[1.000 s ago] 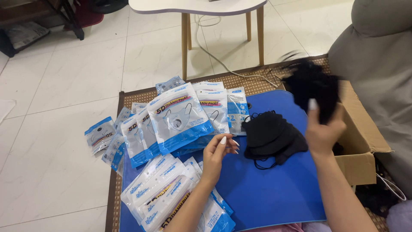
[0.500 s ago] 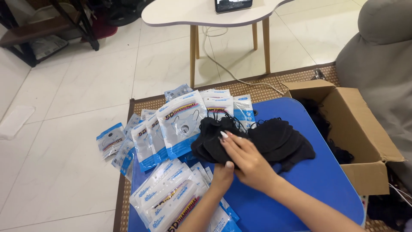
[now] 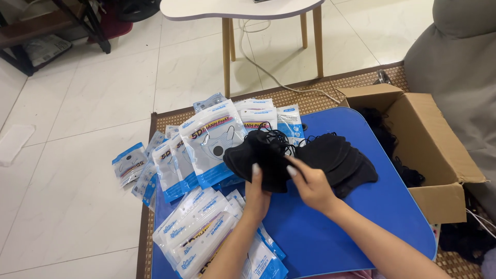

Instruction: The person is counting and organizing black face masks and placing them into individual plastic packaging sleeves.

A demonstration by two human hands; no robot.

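Both hands meet over a stack of black face masks on a round blue table. My left hand grips the stack from below, fingers up along its near edge. My right hand pinches the same masks from the right. A second fan of black masks lies on the table just right of the hands. White and blue mask pouches stand piled left of the held stack, and more pouches lie under my left forearm.
An open cardboard box holding more black masks stands at the table's right edge. A woven mat lies under the table on white tile floor. A small white table with wooden legs stands behind. A grey cushion is far right.
My right hand came down from the box with a bunch of black masks and brought them to the table. Both hands now hold the stack together. The camera has tilted right and closer.
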